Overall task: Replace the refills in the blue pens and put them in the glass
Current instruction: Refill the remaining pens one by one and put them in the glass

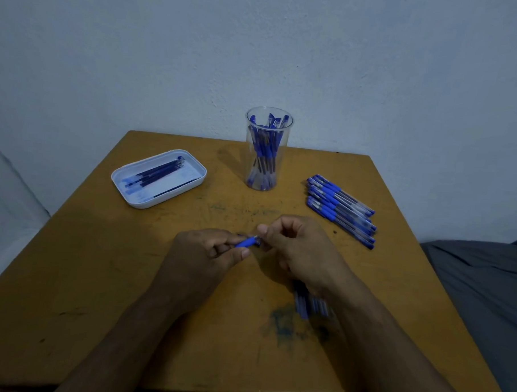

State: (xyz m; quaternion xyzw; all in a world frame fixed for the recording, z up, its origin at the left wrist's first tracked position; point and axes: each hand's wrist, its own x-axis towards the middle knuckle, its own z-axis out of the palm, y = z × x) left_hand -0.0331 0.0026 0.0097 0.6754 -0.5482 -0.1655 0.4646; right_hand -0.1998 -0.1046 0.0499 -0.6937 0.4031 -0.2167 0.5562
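Over the middle of the table my left hand [207,253] grips a blue pen [247,242] by its blue grip section. My right hand [296,245] pinches the tip end of the same pen, its fingers curled. A clear glass [266,166] at the back centre holds several blue pens standing upright. Right of it, a pile of several blue pens [341,209] lies on the table. A white tray [133,196] at the left holds several dark refills [160,172]. Under my right wrist lie a few more pens [304,301], blurred and partly hidden.
The wooden table [99,277] has ink stains near its middle and front. A pale wall stands behind it. Grey cloth [478,279] lies beyond the table's right edge.
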